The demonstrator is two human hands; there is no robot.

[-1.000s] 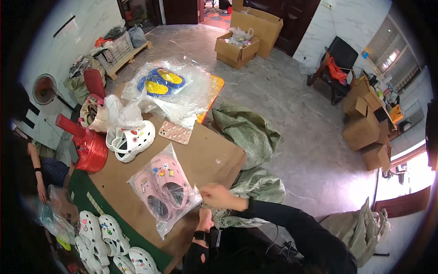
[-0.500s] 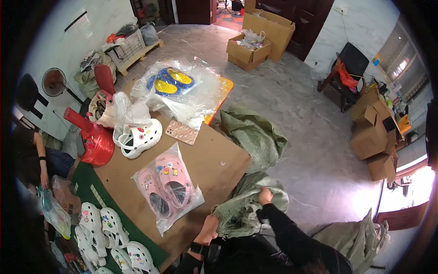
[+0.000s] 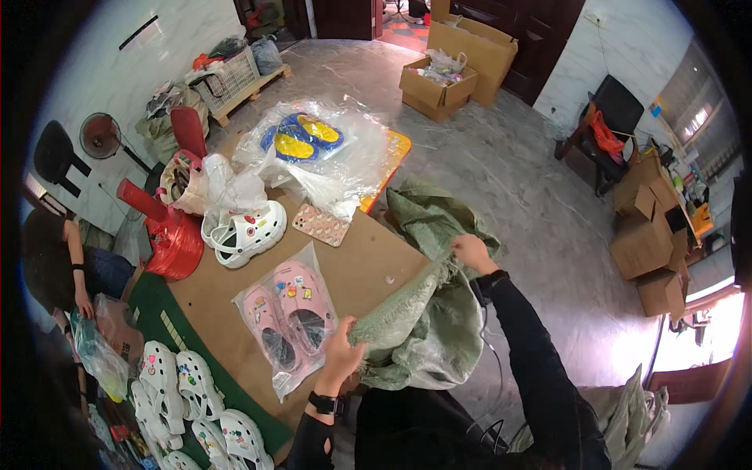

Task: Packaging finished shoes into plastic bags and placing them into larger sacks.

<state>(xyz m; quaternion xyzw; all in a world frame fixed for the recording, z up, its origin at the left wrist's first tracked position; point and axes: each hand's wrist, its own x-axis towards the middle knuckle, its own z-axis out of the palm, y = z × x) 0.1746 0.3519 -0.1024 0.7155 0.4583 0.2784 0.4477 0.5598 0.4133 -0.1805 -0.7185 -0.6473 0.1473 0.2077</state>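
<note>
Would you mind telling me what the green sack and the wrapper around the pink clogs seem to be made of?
Green sack: probably woven plastic, matte, with a coarse weave and stiff creases. Wrapper around the pink clogs: thin clear plastic film, glossy, see-through and wrinkled.

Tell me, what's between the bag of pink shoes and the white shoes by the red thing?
Only bare brown cardboard lies between the bagged pink clogs and the white clogs, as the head view shows.
</note>
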